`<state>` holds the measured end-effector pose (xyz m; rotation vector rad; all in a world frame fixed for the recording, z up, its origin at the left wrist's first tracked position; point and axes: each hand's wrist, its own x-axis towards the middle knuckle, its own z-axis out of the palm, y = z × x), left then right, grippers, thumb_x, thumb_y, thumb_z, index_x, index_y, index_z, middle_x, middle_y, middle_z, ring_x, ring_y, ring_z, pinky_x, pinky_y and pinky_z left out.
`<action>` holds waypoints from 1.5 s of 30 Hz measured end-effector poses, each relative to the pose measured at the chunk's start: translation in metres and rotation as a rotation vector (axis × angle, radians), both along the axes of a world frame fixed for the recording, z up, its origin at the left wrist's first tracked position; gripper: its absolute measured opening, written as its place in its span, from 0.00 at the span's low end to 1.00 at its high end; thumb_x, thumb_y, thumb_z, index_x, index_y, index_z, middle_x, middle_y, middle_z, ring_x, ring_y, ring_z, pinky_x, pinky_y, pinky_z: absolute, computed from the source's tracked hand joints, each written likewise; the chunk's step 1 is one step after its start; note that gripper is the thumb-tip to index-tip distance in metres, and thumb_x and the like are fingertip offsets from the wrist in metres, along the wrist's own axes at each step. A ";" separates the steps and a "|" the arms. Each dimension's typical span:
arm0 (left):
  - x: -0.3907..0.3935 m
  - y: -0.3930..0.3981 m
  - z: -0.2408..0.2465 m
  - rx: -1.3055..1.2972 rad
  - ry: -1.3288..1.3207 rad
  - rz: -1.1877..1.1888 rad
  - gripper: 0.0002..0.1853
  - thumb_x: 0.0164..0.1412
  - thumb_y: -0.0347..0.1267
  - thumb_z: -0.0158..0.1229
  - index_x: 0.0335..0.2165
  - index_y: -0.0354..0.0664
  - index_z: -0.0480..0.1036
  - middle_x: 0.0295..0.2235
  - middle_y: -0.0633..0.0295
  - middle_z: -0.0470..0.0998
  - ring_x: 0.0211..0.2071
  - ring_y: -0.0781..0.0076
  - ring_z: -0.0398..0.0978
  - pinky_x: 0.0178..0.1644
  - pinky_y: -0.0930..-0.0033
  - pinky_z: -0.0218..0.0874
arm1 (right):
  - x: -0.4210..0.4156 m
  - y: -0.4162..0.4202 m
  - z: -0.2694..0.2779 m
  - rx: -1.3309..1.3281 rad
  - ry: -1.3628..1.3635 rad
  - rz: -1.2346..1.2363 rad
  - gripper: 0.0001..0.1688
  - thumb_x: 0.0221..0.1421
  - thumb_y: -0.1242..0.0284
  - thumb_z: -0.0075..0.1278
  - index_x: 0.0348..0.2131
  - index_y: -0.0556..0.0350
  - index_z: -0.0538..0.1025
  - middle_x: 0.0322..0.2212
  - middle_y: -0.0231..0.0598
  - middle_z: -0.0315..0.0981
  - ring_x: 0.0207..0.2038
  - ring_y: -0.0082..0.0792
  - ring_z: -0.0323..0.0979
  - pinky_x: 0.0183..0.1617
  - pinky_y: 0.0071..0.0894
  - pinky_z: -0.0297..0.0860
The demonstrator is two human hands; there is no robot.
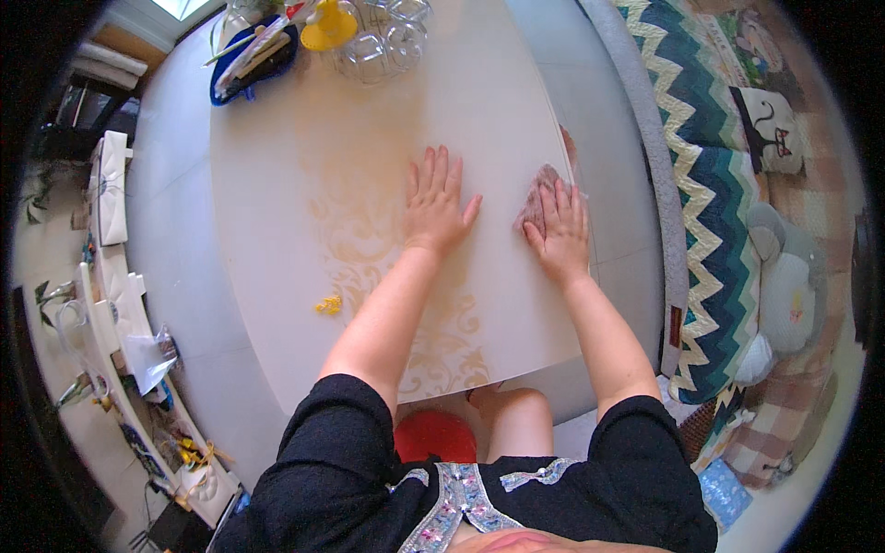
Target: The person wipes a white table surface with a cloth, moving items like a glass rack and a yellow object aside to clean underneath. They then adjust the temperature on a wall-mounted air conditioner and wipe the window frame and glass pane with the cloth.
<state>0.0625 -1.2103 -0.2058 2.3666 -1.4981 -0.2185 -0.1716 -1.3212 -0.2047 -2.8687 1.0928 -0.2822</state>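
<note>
My left hand (437, 204) lies flat on the white tabletop (269, 159), fingers spread, with nothing in it. Under my right hand (563, 231), near the table's right edge, is a thin pinkish-brown cloth (536, 200); the palm and fingers rest on top of it without a visible grip. Gold scroll patterns run down the middle of the table. A small cluster of yellow pieces (329, 305) sits to the left of my left forearm.
At the table's far end are a blue tray (242, 90) holding sticks and wrapped items, a yellow hat-shaped object (329, 26) and clear glass-like containers (377, 52). A sofa with a zigzag quilt (726, 207) stands right; a red stool (434, 437) shows below the near edge.
</note>
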 end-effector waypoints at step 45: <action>-0.005 -0.190 -0.003 0.006 -0.085 0.876 0.38 0.60 0.48 0.59 0.66 0.51 0.60 0.71 0.53 0.54 0.73 0.46 0.45 0.73 0.35 0.33 | 0.326 -0.348 -0.011 0.067 0.037 0.570 0.38 0.68 0.42 0.37 0.72 0.23 0.56 0.74 0.37 0.44 0.76 0.52 0.35 0.77 0.54 0.32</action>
